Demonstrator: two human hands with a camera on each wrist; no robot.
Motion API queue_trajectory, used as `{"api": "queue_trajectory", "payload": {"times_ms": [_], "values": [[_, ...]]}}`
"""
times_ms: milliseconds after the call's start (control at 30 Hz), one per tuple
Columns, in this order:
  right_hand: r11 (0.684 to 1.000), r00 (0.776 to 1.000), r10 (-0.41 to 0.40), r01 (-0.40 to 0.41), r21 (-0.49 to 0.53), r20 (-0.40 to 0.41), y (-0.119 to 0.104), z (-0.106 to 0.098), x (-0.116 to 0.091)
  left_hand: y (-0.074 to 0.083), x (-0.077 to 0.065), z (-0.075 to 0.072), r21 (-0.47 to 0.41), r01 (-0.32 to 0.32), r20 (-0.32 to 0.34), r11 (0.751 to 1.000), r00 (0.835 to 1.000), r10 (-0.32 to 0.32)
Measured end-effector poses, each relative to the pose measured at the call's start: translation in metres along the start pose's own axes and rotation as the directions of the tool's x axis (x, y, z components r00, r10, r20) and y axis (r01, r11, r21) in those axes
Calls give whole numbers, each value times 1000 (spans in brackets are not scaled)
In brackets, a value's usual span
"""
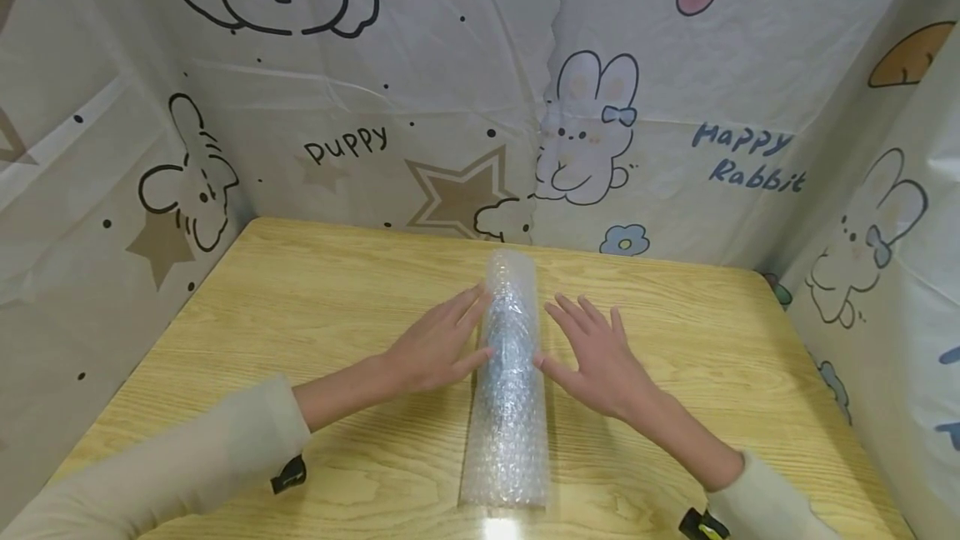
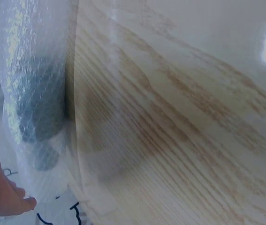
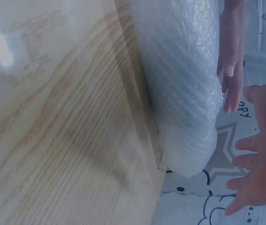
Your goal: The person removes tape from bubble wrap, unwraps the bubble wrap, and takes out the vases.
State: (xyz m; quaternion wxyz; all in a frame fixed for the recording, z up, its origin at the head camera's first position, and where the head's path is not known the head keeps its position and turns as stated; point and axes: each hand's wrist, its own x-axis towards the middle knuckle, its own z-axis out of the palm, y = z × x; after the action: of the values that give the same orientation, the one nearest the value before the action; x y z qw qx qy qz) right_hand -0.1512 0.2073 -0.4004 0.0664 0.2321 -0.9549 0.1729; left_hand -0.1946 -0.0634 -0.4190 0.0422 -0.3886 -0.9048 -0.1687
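Note:
A long roll of clear bubble wrap [image 1: 513, 407] lies lengthwise on the wooden table, pointing away from me. Through its layers a darker bluish-grey item [image 2: 41, 103] shows in the left wrist view, its kind blurred by the bubbles. On the roll's left side my left hand [image 1: 438, 344] lies with fingers extended, fingertips right at the wrap. My right hand [image 1: 600, 357] is at the right side, fingers spread and straight, thumb tip at the wrap's edge. In the right wrist view that right hand [image 3: 262, 150] shows its fingers apart from the roll [image 3: 184, 84].
The wooden table [image 1: 337, 273] extends around the roll. Printed cloth curtains [image 1: 450, 65] with cartoon animals hang behind it and at both sides. Dark straps [image 1: 288, 473] show at the sleeve cuffs.

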Motion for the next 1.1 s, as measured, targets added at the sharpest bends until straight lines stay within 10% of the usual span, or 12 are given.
{"api": "queue_trajectory", "payload": {"times_ms": [1100], "values": [[997,993,-73,69,45,93,-28,25,-20,11,-9,19,38,-125,78,991,990,121]]}}
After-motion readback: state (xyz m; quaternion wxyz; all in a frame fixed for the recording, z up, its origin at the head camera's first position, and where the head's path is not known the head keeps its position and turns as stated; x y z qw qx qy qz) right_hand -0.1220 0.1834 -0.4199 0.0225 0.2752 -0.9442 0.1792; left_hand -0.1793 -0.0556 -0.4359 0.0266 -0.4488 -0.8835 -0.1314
